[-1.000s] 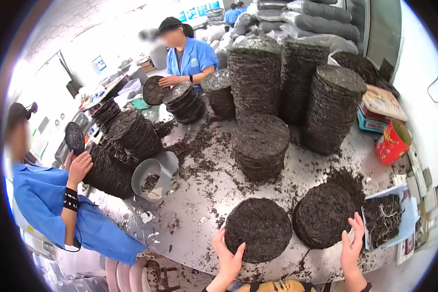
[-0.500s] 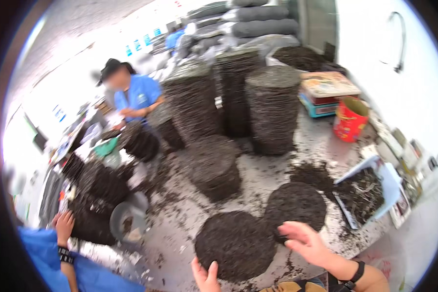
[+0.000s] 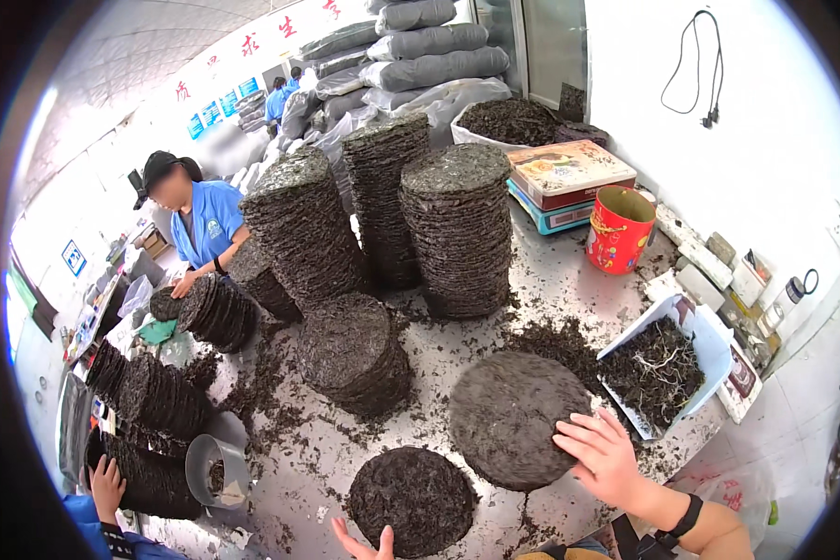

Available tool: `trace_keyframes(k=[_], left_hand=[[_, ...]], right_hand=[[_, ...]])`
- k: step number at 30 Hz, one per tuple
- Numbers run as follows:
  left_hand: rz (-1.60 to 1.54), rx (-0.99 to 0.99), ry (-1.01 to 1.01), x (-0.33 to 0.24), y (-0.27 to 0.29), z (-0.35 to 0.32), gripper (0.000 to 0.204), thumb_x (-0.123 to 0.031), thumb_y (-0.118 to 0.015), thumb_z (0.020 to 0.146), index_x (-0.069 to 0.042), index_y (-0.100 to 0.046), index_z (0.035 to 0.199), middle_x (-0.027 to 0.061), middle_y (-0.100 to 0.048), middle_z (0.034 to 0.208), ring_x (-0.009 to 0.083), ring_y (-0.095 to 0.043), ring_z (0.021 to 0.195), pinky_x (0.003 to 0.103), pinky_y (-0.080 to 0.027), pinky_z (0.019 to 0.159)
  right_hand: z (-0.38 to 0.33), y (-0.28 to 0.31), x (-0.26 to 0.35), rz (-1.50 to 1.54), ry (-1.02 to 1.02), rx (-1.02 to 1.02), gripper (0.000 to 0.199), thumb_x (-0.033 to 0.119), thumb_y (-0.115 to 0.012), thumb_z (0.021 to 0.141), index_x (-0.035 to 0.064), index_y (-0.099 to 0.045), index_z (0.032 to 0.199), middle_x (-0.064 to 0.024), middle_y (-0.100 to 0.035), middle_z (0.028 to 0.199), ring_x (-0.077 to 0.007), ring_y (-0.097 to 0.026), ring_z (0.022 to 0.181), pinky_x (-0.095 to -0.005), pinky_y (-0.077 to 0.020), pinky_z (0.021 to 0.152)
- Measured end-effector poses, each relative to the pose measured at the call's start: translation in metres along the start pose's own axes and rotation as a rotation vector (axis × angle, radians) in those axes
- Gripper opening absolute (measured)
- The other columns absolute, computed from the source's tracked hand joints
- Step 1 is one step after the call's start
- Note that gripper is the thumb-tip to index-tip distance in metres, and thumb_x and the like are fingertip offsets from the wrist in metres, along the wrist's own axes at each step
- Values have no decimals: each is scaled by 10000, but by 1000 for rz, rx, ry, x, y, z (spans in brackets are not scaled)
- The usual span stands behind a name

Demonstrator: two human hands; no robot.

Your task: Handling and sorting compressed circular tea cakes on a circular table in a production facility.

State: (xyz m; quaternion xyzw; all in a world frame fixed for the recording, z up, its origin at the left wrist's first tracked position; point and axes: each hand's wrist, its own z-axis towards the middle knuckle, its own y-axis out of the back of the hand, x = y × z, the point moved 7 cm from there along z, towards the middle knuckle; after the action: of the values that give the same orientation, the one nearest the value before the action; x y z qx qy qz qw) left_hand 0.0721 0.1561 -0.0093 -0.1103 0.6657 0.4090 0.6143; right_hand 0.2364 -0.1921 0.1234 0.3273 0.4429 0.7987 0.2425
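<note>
Two round, dark dried seaweed cakes lie in front of me. My right hand [image 3: 605,459] holds the right edge of the larger-looking, browner seaweed cake [image 3: 518,420], fingers on top and its underside hidden. That cake is slightly blurred and appears lifted off the metal table [image 3: 299,504]. Below and left of it, a blacker seaweed cake [image 3: 413,504] rests flat. My left hand [image 3: 364,543], cut off by the lower edge, is at this cake's near left rim, thumb and fingers apart. Just beyond stands a short stack of seaweed cakes [image 3: 355,359].
Tall seaweed stacks [image 3: 457,233] stand at the back. Right are a red tin [image 3: 620,231], a box [image 3: 569,173] on a blue scale, and a pale blue scoop [image 3: 719,359] with scraps. Left are a plastic tub [image 3: 217,471], a co-worker's hand [image 3: 107,485] and another person [image 3: 205,219].
My right hand has moved from between the two cakes to the right cake's outer edge and taken hold of it. My left hand has shifted slightly left. The whole view has also shifted.
</note>
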Motion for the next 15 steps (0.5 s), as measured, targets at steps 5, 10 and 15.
trace_keyframes(k=[5, 10, 15], left_hand=[[155, 97, 34, 28, -4, -2, 811, -239, -732, 832, 31, -277, 1447, 229, -325, 1454, 360, -315, 1340, 427, -254, 1103], [163, 40, 71, 16, -9, -6, 852, -139, -716, 811, 25, -199, 1468, 214, -282, 1460, 319, -284, 1340, 409, -214, 1119], [278, -10, -15, -8, -10, -6, 878, -177, -758, 776, 53, -213, 1424, 257, -274, 1428, 405, -259, 1323, 465, -204, 1109]], right_hand=[[-34, -47, -3, 63, -11, 146, 466, 352, -667, 841, 115, -587, 1234, -62, -523, 1349, -243, -453, 1286, -548, -235, 1115], [-30, -65, 3, -3, -46, 240, 538, 355, -640, 860, 61, -524, 1296, -113, -469, 1399, -282, -384, 1336, -580, -188, 1121], [-2, -75, 68, 221, 244, 270, 567, 397, -622, 872, 39, -513, 1298, -144, -451, 1411, -290, -380, 1347, -498, -231, 1131]])
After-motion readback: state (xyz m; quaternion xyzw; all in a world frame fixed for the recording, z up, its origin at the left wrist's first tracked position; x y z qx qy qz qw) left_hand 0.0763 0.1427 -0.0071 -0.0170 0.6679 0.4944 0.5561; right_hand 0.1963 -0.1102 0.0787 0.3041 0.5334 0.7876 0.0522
